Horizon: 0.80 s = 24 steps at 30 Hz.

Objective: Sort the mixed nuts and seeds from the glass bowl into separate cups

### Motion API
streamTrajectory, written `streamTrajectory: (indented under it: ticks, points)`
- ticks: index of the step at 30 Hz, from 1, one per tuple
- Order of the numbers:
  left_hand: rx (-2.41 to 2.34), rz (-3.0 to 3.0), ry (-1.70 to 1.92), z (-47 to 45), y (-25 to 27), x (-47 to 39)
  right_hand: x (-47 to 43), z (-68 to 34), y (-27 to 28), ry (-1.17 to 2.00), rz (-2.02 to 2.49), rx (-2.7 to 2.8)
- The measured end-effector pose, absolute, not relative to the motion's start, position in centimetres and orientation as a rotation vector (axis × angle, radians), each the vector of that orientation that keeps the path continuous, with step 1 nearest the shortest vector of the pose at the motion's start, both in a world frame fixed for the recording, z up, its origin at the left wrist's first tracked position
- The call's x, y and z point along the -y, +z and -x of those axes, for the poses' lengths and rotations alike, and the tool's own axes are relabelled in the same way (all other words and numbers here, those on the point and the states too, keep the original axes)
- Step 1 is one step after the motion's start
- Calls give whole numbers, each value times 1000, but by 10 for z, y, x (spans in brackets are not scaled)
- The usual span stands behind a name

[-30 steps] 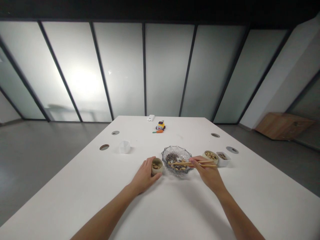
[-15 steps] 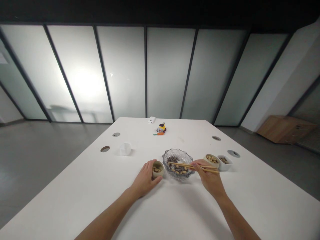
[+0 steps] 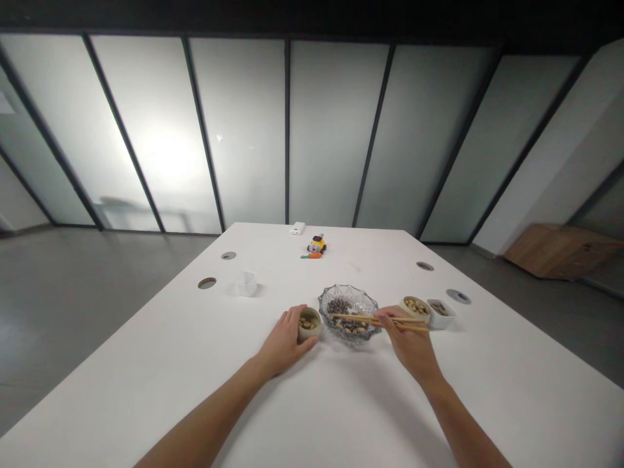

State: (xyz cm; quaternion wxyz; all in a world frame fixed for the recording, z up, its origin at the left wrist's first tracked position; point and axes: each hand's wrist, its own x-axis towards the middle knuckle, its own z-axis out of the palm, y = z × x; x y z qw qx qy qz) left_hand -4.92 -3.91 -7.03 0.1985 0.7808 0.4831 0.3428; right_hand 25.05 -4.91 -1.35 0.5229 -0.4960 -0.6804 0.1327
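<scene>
My left hand (image 3: 285, 343) is wrapped round the side of a small pale cup (image 3: 316, 333) that has some tan nuts in it. My right hand (image 3: 408, 344) grips a pair of wooden chopsticks (image 3: 355, 318), whose tips reach into a scalloped glass bowl (image 3: 359, 294). Dark seeds (image 3: 338, 305) and pale nuts, perhaps peanuts, lie inside the bowl. Whether the tips pinch anything is too small to tell. Just beyond my right hand stand a round bowl of peanuts (image 3: 416, 306) and a white square container (image 3: 443, 320) with darker pieces in it.
A translucent square container (image 3: 246, 284) stands on the left of the white table (image 3: 175, 364). Farther back are an orange carrot-shaped thing (image 3: 314, 256), a yellow toy vehicle (image 3: 316, 244) and a white box-like object (image 3: 297, 228). Round holes (image 3: 207, 283) lie near both table sides.
The view has shifted slightly, so things on the table sit a little higher and to the right. Both hands keep their holds, and the chopsticks stay over the glass bowl.
</scene>
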Motion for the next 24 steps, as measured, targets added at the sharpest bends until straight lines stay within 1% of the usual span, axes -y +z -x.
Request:
streamTrajectory:
  ticks: [10,21,24]
  points:
    - [-1361,-2165,937,47,-68,40,52,-243,-16,389,1103,1662]
    - [-1359,-2192,947,46,-69,40,45,-256,-25,205,1152,1548]
    - [-1359,-2188,960,46,-71,39,45,-255,-28,206,1126,1572]
